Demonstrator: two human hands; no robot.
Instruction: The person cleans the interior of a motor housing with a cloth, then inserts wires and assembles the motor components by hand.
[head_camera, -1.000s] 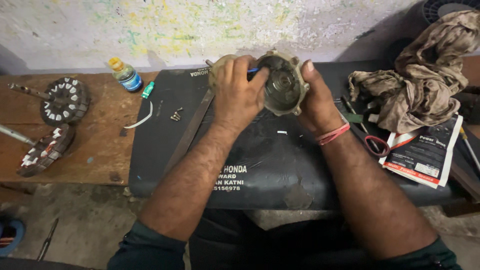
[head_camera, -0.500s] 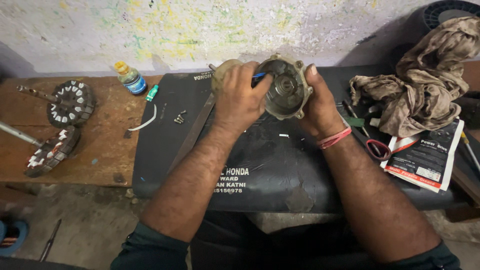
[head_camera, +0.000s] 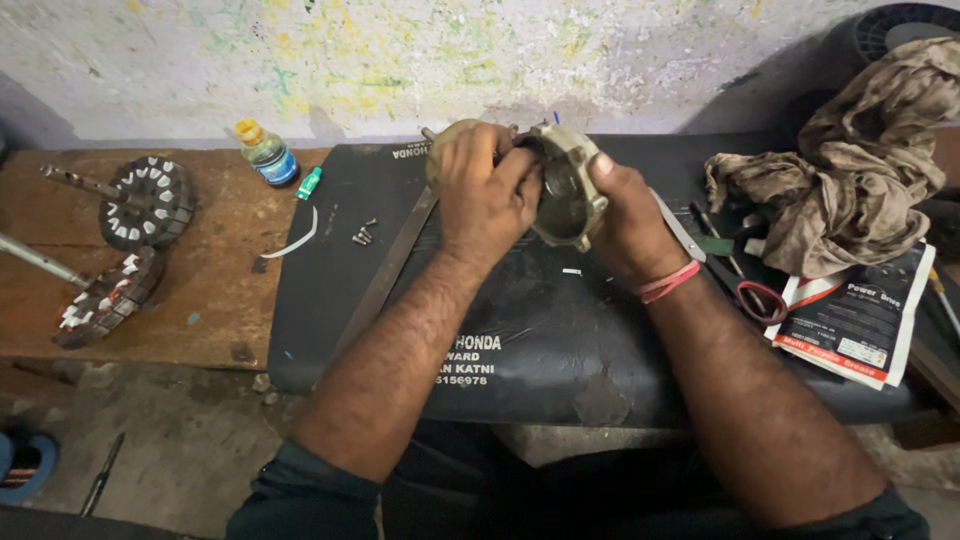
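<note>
A round, dirty metal motor housing (head_camera: 567, 185) is held up over a black mat (head_camera: 540, 330), its hollow side facing me. My right hand (head_camera: 625, 215) grips its right rim, thumb on the upper edge. My left hand (head_camera: 485, 190) covers its left side, fingers curled into the opening. A second rounded metal piece (head_camera: 447, 140) shows behind my left hand; what the fingers pinch is hidden. A red band circles my right wrist.
A wooden bench (head_camera: 200, 300) on the left carries two wound stators on shafts (head_camera: 145, 205) (head_camera: 105, 297), a small bottle (head_camera: 266, 153) and screws (head_camera: 363, 236). A metal strip (head_camera: 385, 275) lies on the mat. Crumpled rag (head_camera: 850, 170), scissors (head_camera: 755, 295) and a printed packet (head_camera: 850, 325) lie right.
Both hands and the housing stay in nearly the same place. My left fingers have shifted slightly deeper over the housing's opening.
</note>
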